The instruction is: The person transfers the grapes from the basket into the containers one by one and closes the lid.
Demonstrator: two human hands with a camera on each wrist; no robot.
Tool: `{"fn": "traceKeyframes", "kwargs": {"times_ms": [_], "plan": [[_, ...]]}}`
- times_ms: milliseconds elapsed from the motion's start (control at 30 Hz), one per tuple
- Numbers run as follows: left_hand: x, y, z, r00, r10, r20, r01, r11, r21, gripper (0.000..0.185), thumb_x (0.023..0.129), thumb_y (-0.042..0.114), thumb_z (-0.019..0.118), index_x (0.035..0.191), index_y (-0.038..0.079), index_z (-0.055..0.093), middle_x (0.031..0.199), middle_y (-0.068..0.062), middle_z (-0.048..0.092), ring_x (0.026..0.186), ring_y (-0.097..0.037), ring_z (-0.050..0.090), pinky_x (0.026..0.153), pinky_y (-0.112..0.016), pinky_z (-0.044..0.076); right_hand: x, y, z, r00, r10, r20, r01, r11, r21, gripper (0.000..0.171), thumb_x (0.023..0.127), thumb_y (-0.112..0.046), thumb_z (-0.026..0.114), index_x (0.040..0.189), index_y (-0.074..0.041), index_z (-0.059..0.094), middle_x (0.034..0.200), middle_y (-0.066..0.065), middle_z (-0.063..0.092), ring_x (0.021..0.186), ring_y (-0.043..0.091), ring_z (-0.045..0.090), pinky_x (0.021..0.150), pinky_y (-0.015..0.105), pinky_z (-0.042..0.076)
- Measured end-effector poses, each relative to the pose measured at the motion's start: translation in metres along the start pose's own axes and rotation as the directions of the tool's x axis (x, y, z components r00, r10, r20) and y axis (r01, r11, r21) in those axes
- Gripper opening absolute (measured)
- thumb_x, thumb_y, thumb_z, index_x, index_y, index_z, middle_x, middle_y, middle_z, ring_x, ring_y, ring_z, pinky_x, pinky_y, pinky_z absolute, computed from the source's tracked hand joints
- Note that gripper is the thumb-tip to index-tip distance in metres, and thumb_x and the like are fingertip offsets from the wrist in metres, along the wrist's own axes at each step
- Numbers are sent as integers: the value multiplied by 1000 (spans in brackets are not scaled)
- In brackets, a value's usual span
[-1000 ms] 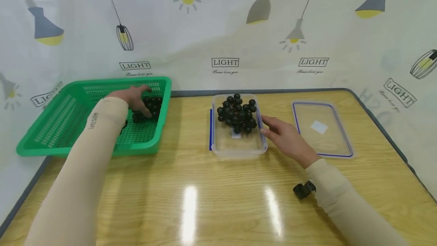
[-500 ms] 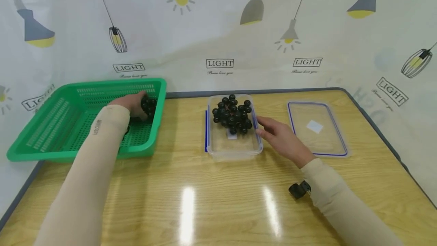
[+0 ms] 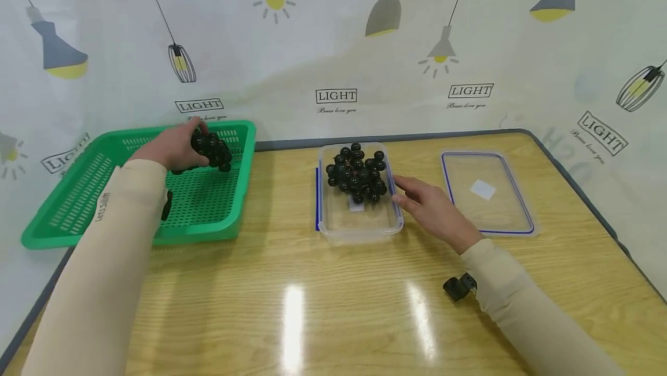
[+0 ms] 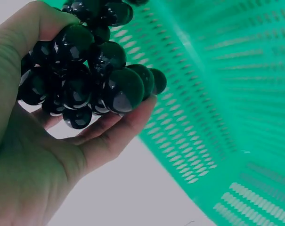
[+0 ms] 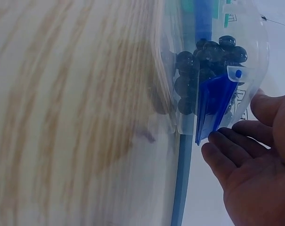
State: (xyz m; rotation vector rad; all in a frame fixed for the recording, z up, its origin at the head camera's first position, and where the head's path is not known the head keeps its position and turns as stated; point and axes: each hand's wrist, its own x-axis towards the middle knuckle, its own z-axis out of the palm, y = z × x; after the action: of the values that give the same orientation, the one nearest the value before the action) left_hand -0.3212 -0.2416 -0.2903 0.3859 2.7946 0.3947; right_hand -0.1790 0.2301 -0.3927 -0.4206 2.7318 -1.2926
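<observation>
At the left of the head view, the left hand [image 3: 169, 147] is lifted above the green basket [image 3: 78, 202], its fingers curled round a bunch of dark grapes [image 3: 211, 149] that hangs over the basket's far right part. The left wrist view shows the same grip from below: the left hand [image 4: 34, 155] cups the glossy black grapes [image 4: 93, 77], thumb at the upper left of the frame and fingers [image 4: 118, 129] wrapped beneath the bunch, with the basket's slotted green wall [image 4: 227, 94] filling the right side.

In the middle of the head view, a clear plastic box [image 3: 359, 226] stands on the wooden desk [image 3: 292, 283], with a second bunch of grapes [image 3: 356, 173] heaped in its far half. The right hand [image 3: 435, 211] lies just beside the box's right wall, fingers relaxed and nearly straight, holding nothing; its fingertips reach the box's edge. In the right wrist view, the right hand [image 5: 255, 155] sits at the lower right of the frame, its fingertips [image 5: 222, 141] at the box's blue clip [image 5: 215, 106], and the grapes [image 5: 203, 66] show through the clear wall.

Toward the right of the head view, the box's lid [image 3: 487, 193], clear with a blue rim, lies flat on the desk, apart from the box. A small black object [image 3: 458, 287] rests near the right sleeve.
</observation>
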Motion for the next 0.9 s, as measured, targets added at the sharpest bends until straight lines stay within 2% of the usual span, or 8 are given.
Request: {"fn": "traceKeyframes", "kwargs": {"times_ms": [100, 200, 300, 433, 567, 733, 833, 900], "plan": [[-14, 11, -12, 997, 31, -69, -32, 999, -20, 68, 89, 16, 70, 142, 2, 30, 142, -33, 34, 120, -50, 41, 90, -66, 38, 2, -1, 0, 1000, -2, -1, 2, 1000, -8, 57, 105, -30, 49, 152, -2, 33, 153, 19, 35, 134, 38, 41, 106, 50, 37], [-29, 30, -21, 986, 61, -156, -68, 997, -40, 68, 89, 16, 69, 144, 6, 30, 144, -31, 32, 120, -50, 39, 92, -67, 36, 3, -1, -1, 1000, 8, -1, -8, 1000, -23, 57, 105, -31, 48, 152, -3, 33, 153, 18, 35, 134, 38, 40, 106, 50, 36], [-44, 58, -26, 967, 113, -230, -131, 989, -63, 66, 87, 13, 68, 143, 9, 32, 138, -28, 38, 117, -48, 40, 91, -65, 38, 3, 1, -3, 1000, 17, -1, -17, 999, -33, 58, 105, -33, 48, 153, -4, 33, 154, 17, 34, 135, 37, 40, 107, 50, 35], [-56, 100, -23, 939, 215, -269, -238, 970, -53, 64, 83, 8, 69, 138, 12, 37, 130, -22, 44, 116, -44, 41, 93, -64, 40, 2, 2, -4, 1000, 21, 7, -21, 999, -30, 60, 104, -36, 47, 153, -5, 32, 154, 16, 33, 136, 37, 38, 107, 50, 35], [-55, 136, -6, 921, 298, -250, -308, 951, -3, 63, 80, 9, 72, 135, 15, 41, 128, -16, 47, 114, -39, 44, 93, -60, 43, 2, 2, -2, 1000, 24, 10, -24, 999, -24, 59, 105, -35, 48, 153, -5, 32, 155, 16, 33, 135, 38, 39, 107, 51, 35], [-46, 177, 27, 923, 358, -138, -355, 934, 50, 65, 83, 19, 77, 137, 22, 41, 138, -9, 44, 118, -38, 43, 91, -54, 46, 1, 0, 0, 1000, 18, 11, -18, 1000, -22, 58, 105, -32, 47, 153, -4, 31, 155, 17, 32, 135, 39, 39, 106, 51, 35], [-41, 196, 46, 923, 375, -83, -370, 926, 74, 67, 83, 23, 79, 138, 25, 41, 137, -5, 45, 118, -35, 44, 90, -50, 47, 0, -1, 0, 1000, 5, 14, -5, 1000, -22, 58, 105, -31, 47, 153, -4, 31, 155, 17, 32, 135, 38, 39, 106, 51, 36], [-36, 209, 59, 911, 409, -47, -403, 909, 104, 67, 83, 26, 80, 138, 25, 41, 135, -4, 46, 116, -32, 45, 91, -47, 47, -1, -1, 0, 1000, -3, 5, 4, 1000, -27, 56, 105, -29, 48, 153, -3, 32, 154, 18, 34, 134, 38, 40, 106, 51, 36]]}}
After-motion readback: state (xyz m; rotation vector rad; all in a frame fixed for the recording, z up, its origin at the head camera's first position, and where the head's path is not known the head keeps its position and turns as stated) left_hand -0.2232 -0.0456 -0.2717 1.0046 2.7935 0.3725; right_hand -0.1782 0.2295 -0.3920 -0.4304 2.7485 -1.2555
